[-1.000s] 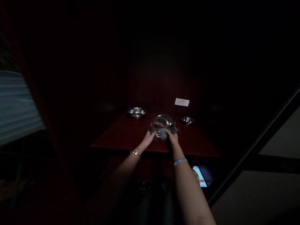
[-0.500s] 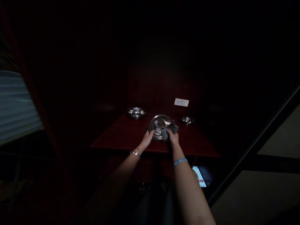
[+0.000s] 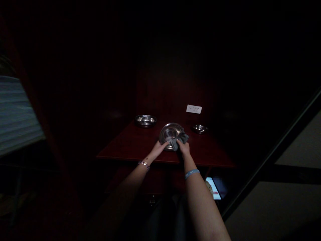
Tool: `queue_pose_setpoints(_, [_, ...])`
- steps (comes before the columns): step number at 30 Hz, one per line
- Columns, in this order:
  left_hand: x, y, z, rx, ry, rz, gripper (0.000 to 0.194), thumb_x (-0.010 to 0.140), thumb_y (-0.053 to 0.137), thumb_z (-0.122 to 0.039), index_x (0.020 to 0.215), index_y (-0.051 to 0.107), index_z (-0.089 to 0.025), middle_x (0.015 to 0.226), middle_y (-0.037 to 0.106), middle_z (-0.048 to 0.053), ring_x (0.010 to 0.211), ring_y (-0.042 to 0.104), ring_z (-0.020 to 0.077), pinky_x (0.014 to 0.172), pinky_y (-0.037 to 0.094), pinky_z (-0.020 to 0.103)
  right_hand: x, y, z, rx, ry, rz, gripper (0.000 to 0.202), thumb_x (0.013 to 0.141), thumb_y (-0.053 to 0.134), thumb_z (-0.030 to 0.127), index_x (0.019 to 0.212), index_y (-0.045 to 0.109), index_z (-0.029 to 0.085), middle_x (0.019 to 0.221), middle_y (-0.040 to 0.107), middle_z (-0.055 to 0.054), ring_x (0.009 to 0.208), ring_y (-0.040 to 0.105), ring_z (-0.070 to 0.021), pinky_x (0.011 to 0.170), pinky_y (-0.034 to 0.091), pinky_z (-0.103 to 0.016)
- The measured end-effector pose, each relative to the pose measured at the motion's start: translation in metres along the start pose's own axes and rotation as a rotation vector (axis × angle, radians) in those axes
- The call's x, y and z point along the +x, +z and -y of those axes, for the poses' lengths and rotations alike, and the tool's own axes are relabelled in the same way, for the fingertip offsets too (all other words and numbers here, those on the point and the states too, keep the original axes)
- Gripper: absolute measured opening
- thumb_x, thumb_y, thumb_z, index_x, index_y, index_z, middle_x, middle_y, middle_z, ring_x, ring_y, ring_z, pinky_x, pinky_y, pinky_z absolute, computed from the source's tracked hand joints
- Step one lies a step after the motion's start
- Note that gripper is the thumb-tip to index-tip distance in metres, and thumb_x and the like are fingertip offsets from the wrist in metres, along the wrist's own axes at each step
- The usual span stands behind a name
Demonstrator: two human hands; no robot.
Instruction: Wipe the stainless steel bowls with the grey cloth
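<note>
A round, shiny metal plate (image 3: 168, 131) is tilted up toward me above the dark red desk. My left hand (image 3: 158, 148) grips its lower left edge, with the thumb lying over the rim. In my right hand (image 3: 184, 147) is a grey cloth (image 3: 181, 138), pressed against the plate's lower right side. The fingers of both hands behind the plate and cloth are hidden. Farther back on the left sits a wide metal bowl (image 3: 145, 121), and a smaller metal bowl (image 3: 200, 129) sits to the right.
The dark red desk (image 3: 125, 147) has panels on its sides and back. A white wall socket (image 3: 194, 109) is on the back panel. Below the desk's right front edge, a lit phone (image 3: 213, 188) shows. Pale window blinds (image 3: 17, 113) are at far left.
My right hand has shifted slightly left with the cloth, across the plate's lower part. My left thumb reaches a little farther over the plate.
</note>
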State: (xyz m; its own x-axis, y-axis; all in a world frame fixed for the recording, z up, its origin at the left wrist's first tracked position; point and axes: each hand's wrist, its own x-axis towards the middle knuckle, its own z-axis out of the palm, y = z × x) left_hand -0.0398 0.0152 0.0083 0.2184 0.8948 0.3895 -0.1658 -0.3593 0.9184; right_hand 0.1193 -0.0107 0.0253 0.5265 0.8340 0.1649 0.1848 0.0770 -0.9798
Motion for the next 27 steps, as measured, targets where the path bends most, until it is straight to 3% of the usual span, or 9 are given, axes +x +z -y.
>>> queue_pose_setpoints(3, [0.002,0.000,0.004,0.034,0.024,0.028,0.052,0.076,0.066,-0.032,0.124,0.056,-0.013,0.130,0.061,0.012,0.122,0.055,0.0256,0.110,0.036,0.043,-0.005,0.003,0.003,-0.095,0.030,0.004,0.064,0.062,0.074,0.044,0.118,0.060,0.015,0.109,0.069,-0.011,0.104,0.064,-0.0265,0.092,0.050,-0.035])
queue_pose_setpoints(6, [0.002,-0.001,0.004,0.053,0.070,0.079,0.057,0.075,0.067,-0.035,0.127,0.055,-0.012,0.132,0.059,0.012,0.125,0.053,0.0265,0.110,0.036,0.043,-0.014,0.005,0.007,-0.176,0.043,0.026,0.102,0.053,0.081,0.048,0.136,0.038,0.009,0.121,0.061,-0.019,0.111,0.061,-0.0295,0.097,0.047,-0.038])
queue_pose_setpoints(11, [0.000,-0.002,0.002,0.058,0.059,0.085,0.054,0.077,0.066,-0.037,0.123,0.059,-0.011,0.129,0.060,0.014,0.124,0.053,0.0284,0.110,0.036,0.045,-0.025,0.009,0.008,-0.140,-0.105,0.081,0.133,0.047,0.086,0.044,0.147,0.007,0.006,0.130,0.053,-0.024,0.119,0.056,-0.0291,0.098,0.044,-0.036])
queue_pose_setpoints(15, [-0.003,-0.002,0.003,0.073,0.036,0.063,0.047,0.077,0.064,-0.035,0.119,0.062,-0.013,0.128,0.062,0.012,0.124,0.053,0.0278,0.110,0.036,0.044,-0.024,0.012,0.005,-0.137,-0.174,0.042,0.133,0.048,0.085,0.039,0.147,0.002,0.006,0.132,0.052,-0.024,0.121,0.054,-0.0290,0.100,0.043,-0.037])
queue_pose_setpoints(20, [-0.002,-0.001,0.004,0.051,0.007,0.049,0.040,0.078,0.059,-0.029,0.114,0.065,-0.013,0.122,0.066,0.011,0.118,0.058,0.0275,0.106,0.041,0.043,-0.024,0.015,0.005,-0.127,-0.196,-0.062,0.123,0.049,0.084,0.033,0.146,0.013,0.005,0.128,0.054,-0.025,0.116,0.057,-0.0304,0.098,0.044,-0.038])
queue_pose_setpoints(24, [-0.004,0.000,-0.003,0.091,-0.048,0.018,0.034,0.078,0.051,-0.021,0.106,0.067,-0.013,0.114,0.070,0.010,0.112,0.061,0.0259,0.103,0.044,0.040,-0.024,0.002,0.007,-0.123,-0.227,-0.094,0.109,0.055,0.080,0.033,0.144,0.022,0.011,0.124,0.059,-0.020,0.108,0.061,-0.0277,0.096,0.045,-0.040])
queue_pose_setpoints(27, [-0.006,0.000,-0.010,0.132,-0.031,0.013,0.038,0.076,0.052,-0.021,0.111,0.065,-0.015,0.116,0.069,0.007,0.113,0.060,0.0249,0.103,0.044,0.037,-0.020,-0.013,0.007,-0.146,-0.269,-0.154,0.096,0.062,0.076,0.039,0.142,0.029,0.014,0.120,0.062,-0.017,0.105,0.062,-0.0258,0.095,0.045,-0.039])
